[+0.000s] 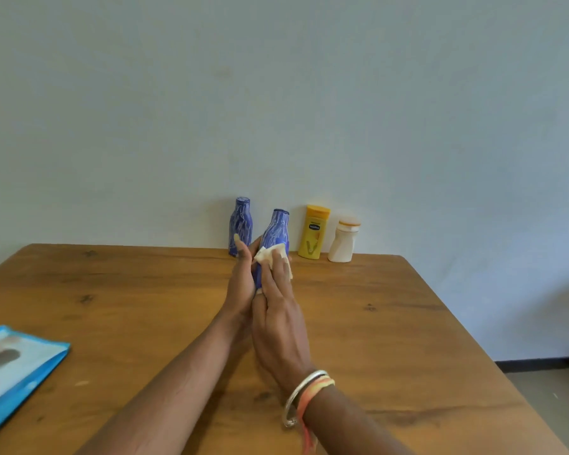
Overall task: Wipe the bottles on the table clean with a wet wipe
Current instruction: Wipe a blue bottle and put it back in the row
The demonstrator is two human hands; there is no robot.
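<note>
At the centre of the frame, the left hand (240,284) gripped a blue patterned bottle (275,238) from its left side, fingers curled round the lower body, the thumb up along it. The right hand (276,310) pressed a white wet wipe (270,256) against the bottle's front, its fingers lying close together over the wipe. The bottle tilted slightly right, neck clear above both hands. Behind, along the table's (391,323) far edge, stood a second blue bottle (240,224), a yellow bottle (314,231) and a white bottle (344,241). A blue wipe pack (17,372) lay at lower left.
</note>
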